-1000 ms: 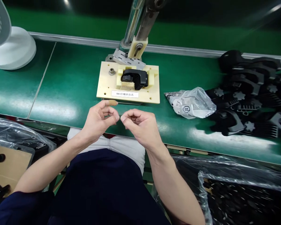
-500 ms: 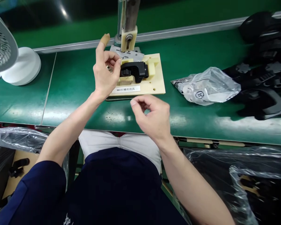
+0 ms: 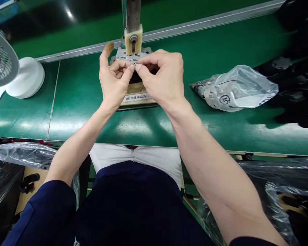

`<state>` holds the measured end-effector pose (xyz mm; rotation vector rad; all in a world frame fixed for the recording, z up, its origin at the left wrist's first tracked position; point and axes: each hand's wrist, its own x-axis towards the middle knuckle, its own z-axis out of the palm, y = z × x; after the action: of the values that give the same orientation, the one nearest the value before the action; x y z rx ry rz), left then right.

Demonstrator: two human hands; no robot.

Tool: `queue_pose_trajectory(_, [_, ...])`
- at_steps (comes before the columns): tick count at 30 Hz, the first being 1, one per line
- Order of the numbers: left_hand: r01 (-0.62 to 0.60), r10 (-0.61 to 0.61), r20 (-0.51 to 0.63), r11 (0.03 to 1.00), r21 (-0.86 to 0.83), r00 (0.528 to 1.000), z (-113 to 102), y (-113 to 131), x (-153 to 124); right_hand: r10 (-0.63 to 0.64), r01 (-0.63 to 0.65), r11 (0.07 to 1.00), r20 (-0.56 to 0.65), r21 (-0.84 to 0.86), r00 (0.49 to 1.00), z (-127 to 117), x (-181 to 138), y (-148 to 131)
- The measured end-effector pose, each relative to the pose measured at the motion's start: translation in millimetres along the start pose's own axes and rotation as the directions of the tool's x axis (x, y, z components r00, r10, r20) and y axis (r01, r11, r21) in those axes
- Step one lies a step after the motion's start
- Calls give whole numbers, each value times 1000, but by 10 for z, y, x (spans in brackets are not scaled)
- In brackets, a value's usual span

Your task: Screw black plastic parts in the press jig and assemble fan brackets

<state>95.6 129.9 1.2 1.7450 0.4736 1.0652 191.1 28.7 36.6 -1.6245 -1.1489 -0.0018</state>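
My left hand and my right hand meet over a cream jig plate on the green belt. Thumb and fingertips of both hands pinch together at one tiny metallic piece, too small to name. The left index finger, capped with a tan cot, sticks up. The hands hide most of the jig and the black plastic part seated in it. A metal post with a cream block rises just behind the fingers.
A crumpled plastic bag lies right of the jig. Black plastic parts are heaped at far right. A white fan stands at left. Plastic-lined boxes sit below the belt's near edge on both sides.
The right hand rose from the belt's front to the jig and joined the left hand's pinch. The left hand stayed over the jig. The view tipped slightly closer.
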Motion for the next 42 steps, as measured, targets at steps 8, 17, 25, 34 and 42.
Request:
queue_pose_trajectory(8, [22, -23, 11, 998, 54, 1000, -40, 36, 103, 63, -68, 996, -78, -62, 995, 103, 4, -78])
queue_pose_trajectory(17, [13, -13, -1, 1000, 15, 1000, -13, 122, 148, 146, -194, 937, -177, -291, 973, 350, -21, -183])
queue_pose_trajectory(25, [-58, 59, -27, 998, 39, 998, -6, 94, 207, 159, -251, 901, -270, -354, 950, 444, -52, -205])
queue_pose_trajectory(34, [-64, 65, -3, 994, 91, 998, 11, 108, 213, 169, -255, 878, -236, -406, 957, 455, -31, -133])
queue_pose_trajectory(42, [-14, 15, -21, 999, 40, 1000, 16, 128, 205, 101, -120, 938, -75, -326, 992, 227, 70, -63])
